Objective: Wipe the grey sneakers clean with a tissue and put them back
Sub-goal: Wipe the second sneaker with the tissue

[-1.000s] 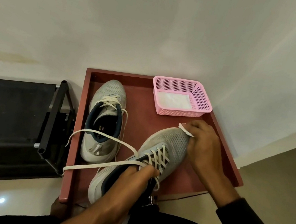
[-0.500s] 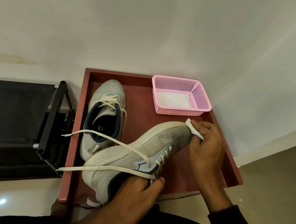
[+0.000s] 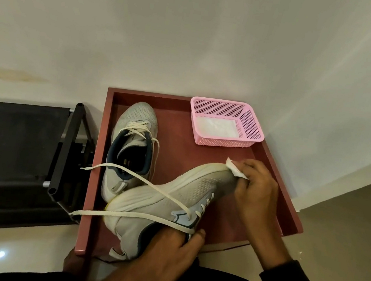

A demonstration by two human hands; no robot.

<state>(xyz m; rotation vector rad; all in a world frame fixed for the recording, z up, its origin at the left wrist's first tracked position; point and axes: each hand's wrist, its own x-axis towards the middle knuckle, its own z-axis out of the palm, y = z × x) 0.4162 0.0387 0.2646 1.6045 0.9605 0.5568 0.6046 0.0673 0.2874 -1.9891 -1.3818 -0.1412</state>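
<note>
Gripped one sneaker [image 3: 169,210] at the collar with left hand [image 3: 170,251], tipped sideways over the tray [image 3: 275,192]. Pinched tissue [image 3: 234,170] against its toe with right hand [image 3: 256,194]. Left other sneaker [image 3: 130,154] flat behind.

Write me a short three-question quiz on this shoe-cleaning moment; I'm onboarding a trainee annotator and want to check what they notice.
1. True or false: both sneakers lie flat on the red tray.
2. Which hand holds the tissue? A) left hand B) right hand C) neither
3. Fill in: the pink basket sits at the tray's far ______ corner.

Key
1. False: the far sneaker lies flat; the near sneaker is tipped on its side, gripped by the left hand.
2. B: the right hand pinches it against the toe.
3. Right.
</note>
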